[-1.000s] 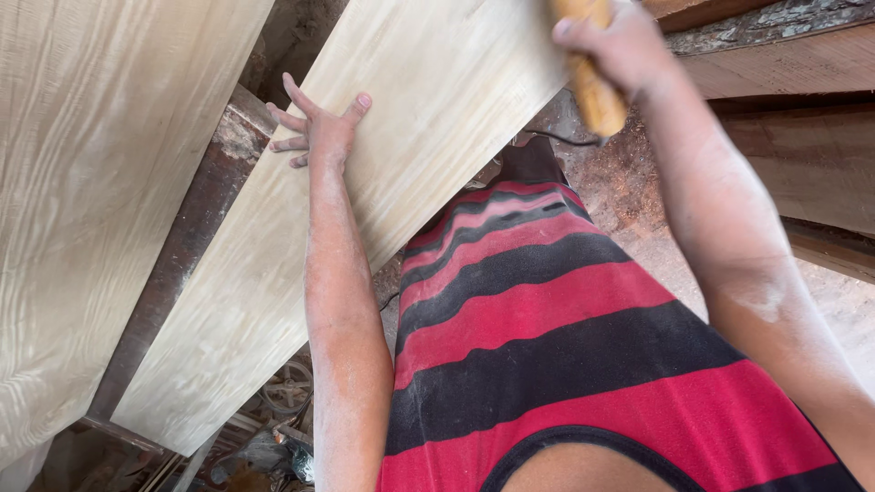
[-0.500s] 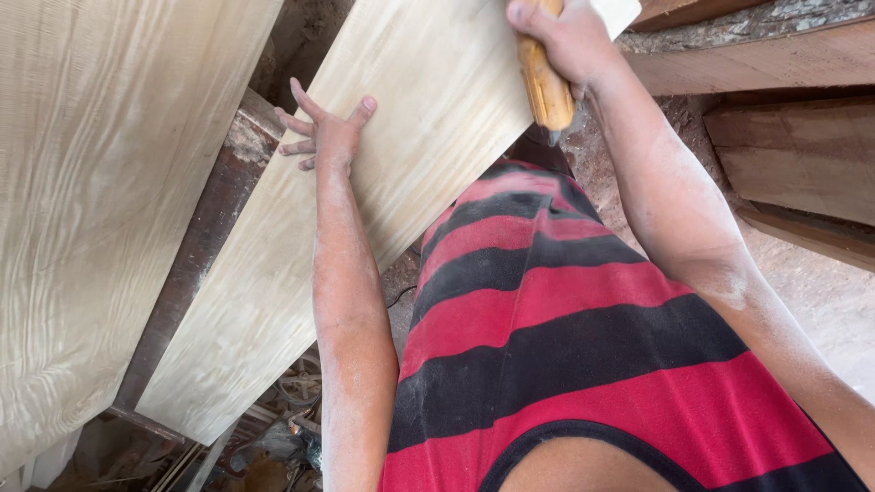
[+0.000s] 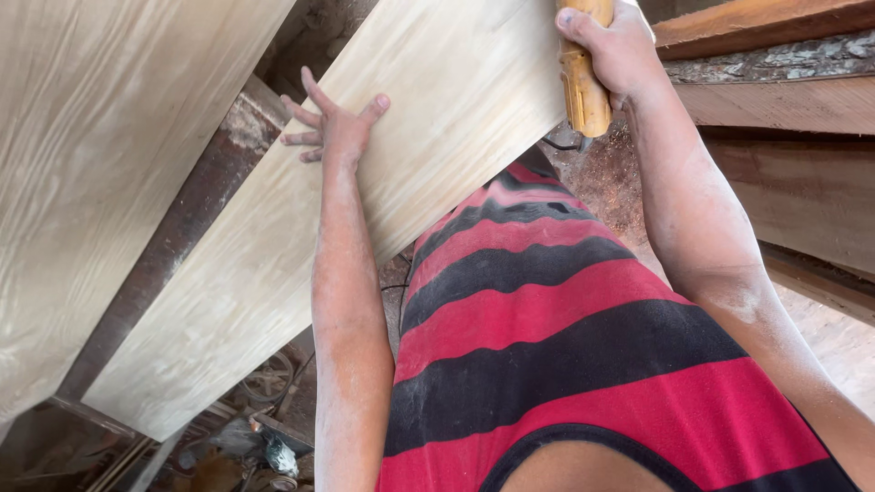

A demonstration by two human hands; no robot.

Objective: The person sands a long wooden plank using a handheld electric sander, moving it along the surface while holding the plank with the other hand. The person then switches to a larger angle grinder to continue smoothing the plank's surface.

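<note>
The board (image 3: 365, 182) I'm working on is a long, pale plank with fine grain, running slantwise from the lower left to the top of my view, just in front of my chest. My left hand (image 3: 335, 128) lies flat on its left edge, fingers spread wide and open, the thumb pressed onto the board's face and the other fingers reaching over the edge toward the gap beside it. It grips nothing; it only rests against the wood.

My right hand (image 3: 620, 50) is wrapped tight round a wooden handle (image 3: 583, 87), yellowish and rounded, held upright against the board's upper right part. The handle's lower end sticks out below my fist; what sits at its top is cut off by the frame, so I cannot tell what tool it is.

Left of the board is a dark, rusty beam (image 3: 182, 228), and beyond that a second pale plank (image 3: 100, 155). To the right, rough timbers (image 3: 784, 100) are stacked, one with bark on its edge. Sawdust (image 3: 611, 182) covers the ground below the handle. My red and black striped shirt (image 3: 565, 337) fills the lower middle, and scrap (image 3: 255, 437) lies in the dark at the bottom left.
</note>
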